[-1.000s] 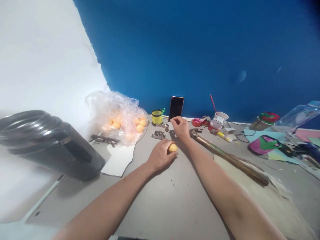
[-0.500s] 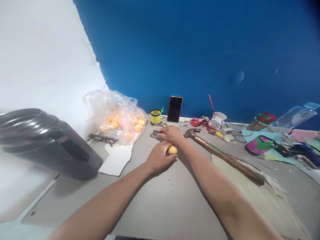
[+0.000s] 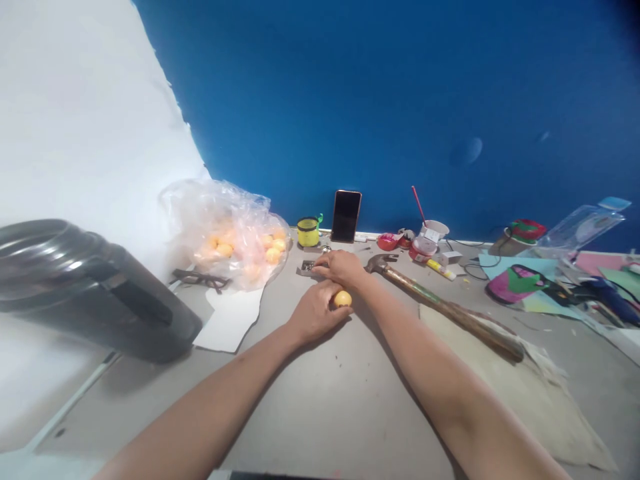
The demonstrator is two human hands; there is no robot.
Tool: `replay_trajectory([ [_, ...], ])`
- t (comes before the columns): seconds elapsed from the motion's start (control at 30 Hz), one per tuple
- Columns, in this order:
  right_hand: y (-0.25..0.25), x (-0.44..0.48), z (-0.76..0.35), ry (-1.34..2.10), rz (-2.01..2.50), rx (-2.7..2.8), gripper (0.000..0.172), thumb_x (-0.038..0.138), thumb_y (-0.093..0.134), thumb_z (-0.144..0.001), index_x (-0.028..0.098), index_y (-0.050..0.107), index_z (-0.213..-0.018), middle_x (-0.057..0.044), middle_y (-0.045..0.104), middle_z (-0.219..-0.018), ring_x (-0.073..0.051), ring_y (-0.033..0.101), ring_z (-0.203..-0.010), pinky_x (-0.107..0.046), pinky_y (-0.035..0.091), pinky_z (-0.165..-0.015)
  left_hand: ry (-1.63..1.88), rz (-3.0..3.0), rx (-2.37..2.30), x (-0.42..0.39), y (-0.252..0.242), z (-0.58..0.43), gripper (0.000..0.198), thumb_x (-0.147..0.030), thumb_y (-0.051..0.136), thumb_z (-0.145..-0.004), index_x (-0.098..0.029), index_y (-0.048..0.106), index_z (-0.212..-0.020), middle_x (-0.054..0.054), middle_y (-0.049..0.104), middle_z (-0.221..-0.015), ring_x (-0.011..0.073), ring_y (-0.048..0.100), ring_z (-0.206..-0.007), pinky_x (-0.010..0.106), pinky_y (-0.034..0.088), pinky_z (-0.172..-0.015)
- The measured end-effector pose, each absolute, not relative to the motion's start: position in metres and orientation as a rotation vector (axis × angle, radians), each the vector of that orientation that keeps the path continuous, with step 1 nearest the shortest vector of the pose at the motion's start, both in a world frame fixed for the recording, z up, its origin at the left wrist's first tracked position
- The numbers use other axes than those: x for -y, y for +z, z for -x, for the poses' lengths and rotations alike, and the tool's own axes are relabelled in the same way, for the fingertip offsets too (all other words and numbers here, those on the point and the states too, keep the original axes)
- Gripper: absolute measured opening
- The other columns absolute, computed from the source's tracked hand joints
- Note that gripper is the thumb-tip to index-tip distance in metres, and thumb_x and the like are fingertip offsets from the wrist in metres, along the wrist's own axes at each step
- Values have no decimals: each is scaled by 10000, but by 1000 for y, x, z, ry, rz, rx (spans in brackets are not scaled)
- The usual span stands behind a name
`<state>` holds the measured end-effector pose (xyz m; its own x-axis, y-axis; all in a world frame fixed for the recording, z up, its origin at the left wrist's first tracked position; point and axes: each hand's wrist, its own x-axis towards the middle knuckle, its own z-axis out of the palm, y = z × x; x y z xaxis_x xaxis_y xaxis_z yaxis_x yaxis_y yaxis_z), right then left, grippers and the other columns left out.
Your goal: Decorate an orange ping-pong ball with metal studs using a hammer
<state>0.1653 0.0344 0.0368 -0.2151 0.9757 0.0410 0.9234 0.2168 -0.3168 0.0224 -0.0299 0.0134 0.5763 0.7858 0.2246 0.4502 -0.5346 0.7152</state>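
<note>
Between the thumb and fingers of my left hand (image 3: 314, 310) is a yellow ping-pong ball (image 3: 343, 299), kept low over the grey table. Just beyond it, my right hand (image 3: 343, 267) reaches across with its fingertips closed at the edge of a small box (image 3: 306, 267) of tiny dark and shiny pieces. Whatever the right fingertips pinch is too small to make out. More balls of the same colour fill a clear plastic bag (image 3: 235, 227) to the left. A claw hammer (image 3: 445, 303) lies right of my right forearm.
A large dark flask (image 3: 100, 293) and folded glasses (image 3: 200, 279) are at left, near white paper (image 3: 233, 327). A phone (image 3: 346, 215) leans on the blue wall beside a yellow cup (image 3: 308, 232). Cups, a glue tube (image 3: 441, 269), scissors and coloured paper lie at right.
The whole view has shifted slightly. My left hand still holds the ball, and my right fingertips remain at the small box, with little visible movement.
</note>
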Motion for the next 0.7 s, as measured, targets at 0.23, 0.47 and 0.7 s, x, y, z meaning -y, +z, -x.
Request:
replay_trajectory([
  [0.23,38,-35,-170,405,1753,2262,225,441,669,-918,330,838,-1017,8,798,-1042,-195,694,-926,-249,454,-728,709,-2198,-1007,29,11,-23,200,-265,690,-778,-208,645,-964,36,707,-955,242,652,-869,352,491,-743],
  [0.47,42,-33,-167,344,1811,2285,240,454,656,-939,308,828,-1021,-16,793,-1046,-203,693,-951,-259,454,-755,714,-2211,-1009,28,12,-22,170,-265,685,-780,-209,640,-934,39,708,-952,235,648,-850,346,486,-723],
  [0.7,36,-37,-174,327,1720,2383,197,410,703,-898,313,813,-1030,-21,785,-1100,-226,694,-1003,-276,460,-775,706,-2219,-1035,28,11,-23,181,-280,709,-770,-206,661,-928,37,707,-912,239,637,-833,354,480,-731],
])
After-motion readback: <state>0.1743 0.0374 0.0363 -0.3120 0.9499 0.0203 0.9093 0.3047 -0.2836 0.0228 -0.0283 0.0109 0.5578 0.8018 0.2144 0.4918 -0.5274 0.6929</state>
